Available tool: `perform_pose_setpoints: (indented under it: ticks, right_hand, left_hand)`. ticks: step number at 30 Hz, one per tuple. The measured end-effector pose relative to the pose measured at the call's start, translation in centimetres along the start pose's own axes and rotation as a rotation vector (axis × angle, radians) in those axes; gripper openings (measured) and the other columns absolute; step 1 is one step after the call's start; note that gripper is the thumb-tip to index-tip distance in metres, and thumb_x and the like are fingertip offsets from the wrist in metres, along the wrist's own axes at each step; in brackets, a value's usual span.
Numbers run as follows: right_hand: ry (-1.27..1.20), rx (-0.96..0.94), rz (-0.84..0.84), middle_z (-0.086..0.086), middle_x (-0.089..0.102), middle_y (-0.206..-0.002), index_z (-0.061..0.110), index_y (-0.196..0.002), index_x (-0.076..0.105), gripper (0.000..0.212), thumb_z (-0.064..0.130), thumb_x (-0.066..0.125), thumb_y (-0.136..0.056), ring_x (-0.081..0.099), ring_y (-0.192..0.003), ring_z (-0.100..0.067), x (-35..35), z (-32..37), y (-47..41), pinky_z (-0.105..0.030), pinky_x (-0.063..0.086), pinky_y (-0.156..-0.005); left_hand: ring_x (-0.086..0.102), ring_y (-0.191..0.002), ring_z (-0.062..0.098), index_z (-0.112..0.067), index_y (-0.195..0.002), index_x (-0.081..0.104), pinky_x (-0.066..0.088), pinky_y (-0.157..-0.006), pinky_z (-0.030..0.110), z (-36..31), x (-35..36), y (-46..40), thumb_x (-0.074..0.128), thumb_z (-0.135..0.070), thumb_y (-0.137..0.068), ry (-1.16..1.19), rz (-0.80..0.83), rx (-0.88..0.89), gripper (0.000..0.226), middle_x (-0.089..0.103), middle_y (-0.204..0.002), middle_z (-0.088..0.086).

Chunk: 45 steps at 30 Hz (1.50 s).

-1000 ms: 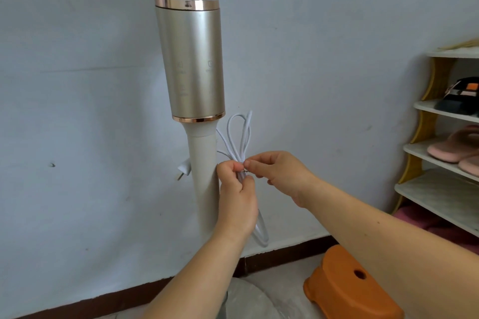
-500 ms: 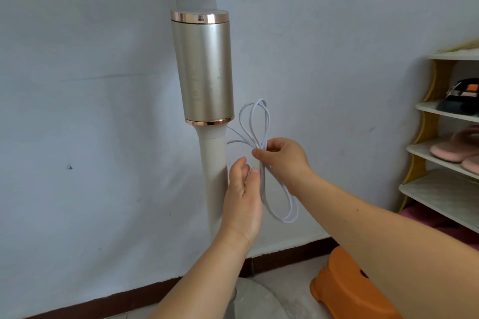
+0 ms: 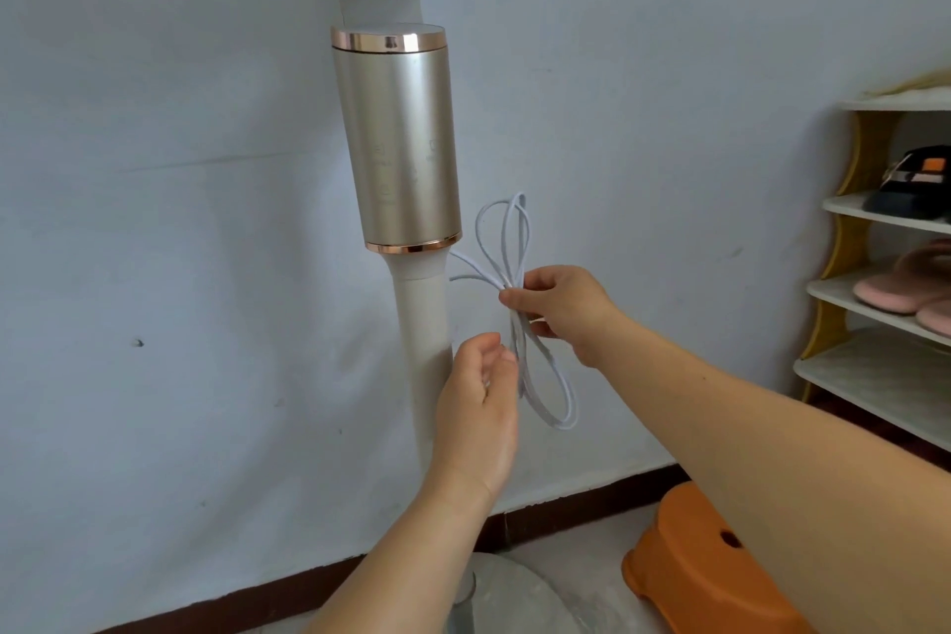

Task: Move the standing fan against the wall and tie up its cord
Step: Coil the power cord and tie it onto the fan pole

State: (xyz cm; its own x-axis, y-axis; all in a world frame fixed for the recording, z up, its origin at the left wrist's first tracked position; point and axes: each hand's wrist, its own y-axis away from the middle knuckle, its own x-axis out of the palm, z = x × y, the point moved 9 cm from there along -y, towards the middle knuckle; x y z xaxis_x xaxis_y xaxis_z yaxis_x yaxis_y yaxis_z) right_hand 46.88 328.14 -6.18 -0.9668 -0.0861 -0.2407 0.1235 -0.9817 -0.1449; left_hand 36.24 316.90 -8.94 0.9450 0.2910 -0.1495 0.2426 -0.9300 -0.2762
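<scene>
The standing fan (image 3: 399, 144) stands close to the pale wall, with a gold cylinder on a cream pole and its round base at the bottom edge. Its white cord (image 3: 514, 242) is bunched into loops just right of the pole. My right hand (image 3: 561, 309) pinches the bundle at its middle, loops sticking up above and hanging below the fingers. My left hand (image 3: 476, 417) is beside the pole, just below, fingers loosely curled next to the lower loops and holding nothing that I can see. The plug is hidden.
An orange plastic stool (image 3: 705, 566) sits on the floor at the lower right. A white and yellow shoe rack (image 3: 869, 376) with slippers and shoes stands at the right edge. A dark skirting board runs along the wall's foot.
My left hand has let go of the cord and dropped lower. My right hand alone now holds the bundle, moved slightly right of the pole, and the view has shifted down and left.
</scene>
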Motion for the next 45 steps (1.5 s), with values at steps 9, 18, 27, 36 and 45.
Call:
perform_pose_setpoints:
  ticks: [9, 18, 27, 36, 45]
  right_hand:
    - [-0.116, 0.072, 0.163, -0.007, 0.064, -0.073, -0.001, -0.09, 0.068, 0.015, 0.007, 0.072, -0.079, 0.061, -0.066, -0.016, 2.2, -1.7, 0.7, -0.023, 0.054, -0.067]
    - [-0.129, 0.133, 0.203, -0.007, 0.068, -0.09, 0.01, -0.094, 0.069, 0.013, 0.008, 0.07, -0.081, 0.065, -0.084, -0.018, 3.0, -2.7, 1.7, -0.029, 0.055, -0.079]
    - [-0.072, 0.067, 0.026, -0.002, 0.065, -0.116, 0.016, -0.114, 0.065, 0.026, 0.015, 0.061, -0.089, 0.057, -0.107, -0.015, 1.3, -2.2, 3.7, -0.026, 0.041, -0.088]
    - [0.152, -0.242, -0.07, 0.011, 0.044, -0.141, 0.034, -0.135, 0.045, 0.042, 0.028, 0.051, -0.094, 0.034, -0.133, -0.007, 2.6, 0.6, 8.0, -0.022, 0.026, -0.103]
    - [0.424, -0.449, -0.228, 0.014, 0.049, -0.136, 0.033, -0.135, 0.044, 0.057, 0.048, 0.06, -0.082, 0.034, -0.13, -0.005, 4.8, 3.8, 10.4, -0.023, 0.014, -0.101]
  left_hand:
    - [0.063, -0.084, 0.014, -0.037, -0.081, 0.052, 0.053, -0.075, 0.032, -1.3, -4.1, 0.9, 0.052, -0.012, -0.088, -0.053, -0.295, 0.156, 0.026, 0.064, -0.087, -0.006]
    - [0.049, -0.09, 0.009, -0.019, -0.108, 0.052, 0.036, -0.076, 0.014, -0.8, -9.1, 0.8, 0.04, 0.01, -0.084, -0.113, -0.568, 0.173, 0.039, 0.049, -0.107, -0.003]
    - [0.048, -0.109, 0.009, -0.019, -0.122, 0.051, 0.034, -0.088, 0.021, 1.6, -10.1, 0.5, 0.035, 0.006, -0.089, -0.022, -0.519, 0.047, 0.044, 0.052, -0.123, -0.002]
    - [0.036, -0.131, 0.011, -0.029, -0.137, 0.039, 0.03, -0.103, 0.023, 0.3, -8.8, 0.9, 0.041, -0.001, -0.091, -0.221, -0.372, 0.099, 0.054, 0.04, -0.143, -0.008]
    - [0.032, -0.136, 0.017, -0.025, -0.14, 0.034, 0.028, -0.112, 0.04, -2.4, -8.6, 0.5, 0.054, -0.01, -0.088, -0.338, -0.318, 0.15, 0.058, 0.036, -0.148, 0.0]
